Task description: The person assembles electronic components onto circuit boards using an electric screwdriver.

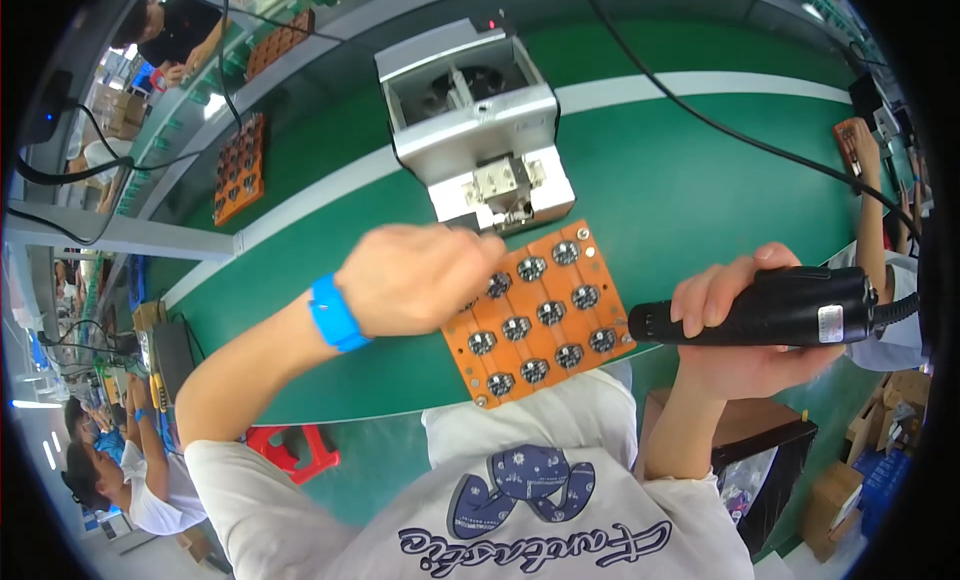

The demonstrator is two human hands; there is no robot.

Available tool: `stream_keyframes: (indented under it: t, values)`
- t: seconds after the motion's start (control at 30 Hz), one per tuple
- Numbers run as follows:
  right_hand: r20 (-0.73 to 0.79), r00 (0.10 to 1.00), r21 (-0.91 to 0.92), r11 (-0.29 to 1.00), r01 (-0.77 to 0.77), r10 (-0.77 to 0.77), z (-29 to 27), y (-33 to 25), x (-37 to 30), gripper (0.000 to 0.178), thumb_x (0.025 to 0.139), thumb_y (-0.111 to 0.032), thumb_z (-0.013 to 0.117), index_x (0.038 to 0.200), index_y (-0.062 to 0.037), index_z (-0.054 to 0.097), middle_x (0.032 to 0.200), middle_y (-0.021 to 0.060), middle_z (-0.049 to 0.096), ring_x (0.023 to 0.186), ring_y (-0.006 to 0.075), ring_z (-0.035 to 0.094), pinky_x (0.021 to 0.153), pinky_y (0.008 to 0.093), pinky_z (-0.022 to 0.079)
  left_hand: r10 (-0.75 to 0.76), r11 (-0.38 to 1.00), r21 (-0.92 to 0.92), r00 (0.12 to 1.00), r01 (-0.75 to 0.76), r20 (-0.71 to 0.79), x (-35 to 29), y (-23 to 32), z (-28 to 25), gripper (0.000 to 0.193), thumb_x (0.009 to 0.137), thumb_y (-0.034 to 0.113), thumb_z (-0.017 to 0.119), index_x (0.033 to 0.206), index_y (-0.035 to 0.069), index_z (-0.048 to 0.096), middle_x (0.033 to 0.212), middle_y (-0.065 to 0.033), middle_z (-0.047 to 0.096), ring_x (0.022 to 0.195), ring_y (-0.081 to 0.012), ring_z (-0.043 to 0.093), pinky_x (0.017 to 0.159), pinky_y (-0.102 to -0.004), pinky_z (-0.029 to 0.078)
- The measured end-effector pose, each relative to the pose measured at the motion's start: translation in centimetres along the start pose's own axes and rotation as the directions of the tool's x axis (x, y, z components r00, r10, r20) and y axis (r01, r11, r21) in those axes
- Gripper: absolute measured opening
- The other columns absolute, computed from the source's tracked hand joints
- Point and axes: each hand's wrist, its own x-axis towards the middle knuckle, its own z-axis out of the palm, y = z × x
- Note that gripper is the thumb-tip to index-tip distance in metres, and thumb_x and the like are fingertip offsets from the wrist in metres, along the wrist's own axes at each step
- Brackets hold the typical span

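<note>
An orange tray (pixel 548 288) lies tilted on the green bench at my body, with rows of small round black-and-silver parts seated in it. My left hand (pixel 425 275), with a blue wristband, is closed over the tray's far left corner; its fingertips are turned away, so what they pinch, if anything, is hidden. My right hand (pixel 735 325) is wrapped round a black electric screwdriver (pixel 790 305). The screwdriver lies level, its front end by the tray's right edge. Just beyond the tray stands a silver screw feeder (pixel 470 130), close to my left fingers.
Another orange tray (pixel 240 170) of parts sits at the far left, past a pale rail. A black cable (pixel 720 130) crosses above the bench on the right. A red stool (pixel 293 452) is below the front edge. Other people work at both sides.
</note>
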Motion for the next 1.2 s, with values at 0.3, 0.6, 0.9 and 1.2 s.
stream_keyframes:
  t: [0.3, 0.6, 0.9, 1.2]
  values:
    - [0.044, 0.999, 0.003, 1.000, -0.016, 0.016, 2.4, -0.2, 0.9, 0.091, 0.093, -0.084, 0.036, 0.128, -0.0021, 0.051, 0.071, 0.0114, 0.057, 0.053, 0.0229, 0.055, 0.052, 0.0393, 0.046, -0.565, 0.811, -0.042, 0.764, 0.583, -0.311, 3.8, -8.1, -3.2, 0.010, 0.096, 0.011, 0.064, 0.102, 0.003, 0.067, 0.084, -0.0145, 0.067, 0.075, -0.0342, 0.065, 0.069, -0.0404, 0.053]
    - [0.061, 0.995, 0.052, 0.995, -0.080, 0.077, 1.8, 0.1, 1.8, 0.096, 0.091, -0.086, 0.039, 0.133, -0.0008, 0.048, 0.078, 0.0152, 0.059, 0.057, 0.0240, 0.054, 0.057, 0.0394, 0.047, -0.623, 0.771, -0.321, 0.756, 0.549, -0.203, -2.9, 3.0, 0.9, 0.025, 0.078, 0.017, 0.085, 0.095, 0.005, 0.071, 0.087, -0.0105, 0.066, 0.080, -0.0286, 0.065, 0.070, -0.0367, 0.053]
    - [0.351, 0.930, -0.042, 0.994, -0.100, 0.109, 5.6, 1.1, 5.0, 0.092, 0.092, -0.084, 0.039, 0.136, -0.0033, 0.047, 0.078, 0.0080, 0.057, 0.059, 0.0201, 0.055, 0.059, 0.0381, 0.046, -0.672, 0.727, -0.294, 0.732, 0.620, -0.117, -3.5, 5.6, 6.6, 0.036, 0.075, 0.017, 0.088, 0.106, 0.007, 0.073, 0.109, -0.0064, 0.067, 0.100, -0.0280, 0.063, 0.086, -0.0394, 0.053]
    - [0.393, 0.907, -0.084, 0.988, -0.128, 0.151, 7.7, 2.1, 7.2, 0.100, 0.086, -0.089, 0.038, 0.137, -0.0033, 0.047, 0.079, 0.0072, 0.056, 0.061, 0.0194, 0.056, 0.061, 0.0375, 0.046, -0.678, 0.690, -0.378, 0.734, 0.618, -0.036, -3.6, 5.2, 6.2, 0.034, 0.076, 0.016, 0.086, 0.109, 0.009, 0.077, 0.106, -0.0055, 0.070, 0.095, -0.0270, 0.065, 0.081, -0.0393, 0.057]
